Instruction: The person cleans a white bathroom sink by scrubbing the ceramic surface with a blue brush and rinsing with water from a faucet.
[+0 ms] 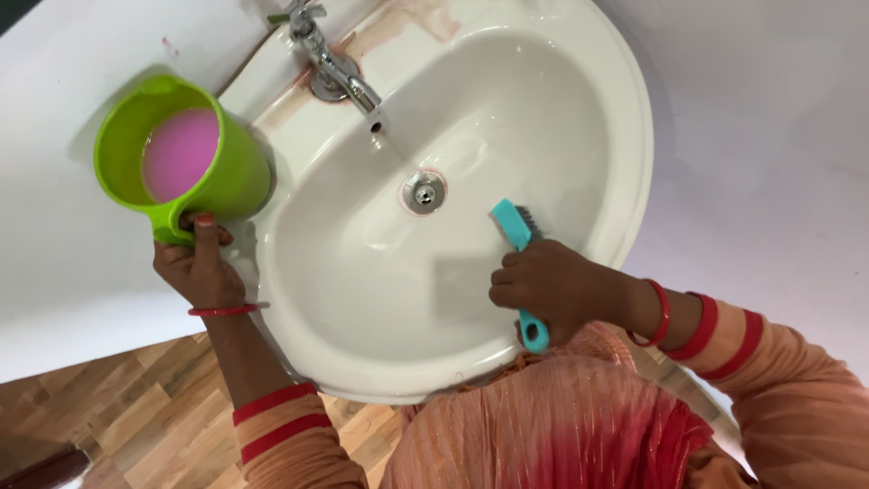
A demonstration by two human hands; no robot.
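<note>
1. A metal tap (337,68) sits on the rim, well beyond the fingers.
2. A round drain (423,191) lies just past the fingertips.
3. Wooden flooring (127,417) shows below, behind the fingers.

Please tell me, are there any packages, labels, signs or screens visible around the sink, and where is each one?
None are in view: no package, label, sign or screen.
The things here are plain: a white sink, a metal tap, a green jug held by the left hand, and a teal brush held by the right hand.
</note>
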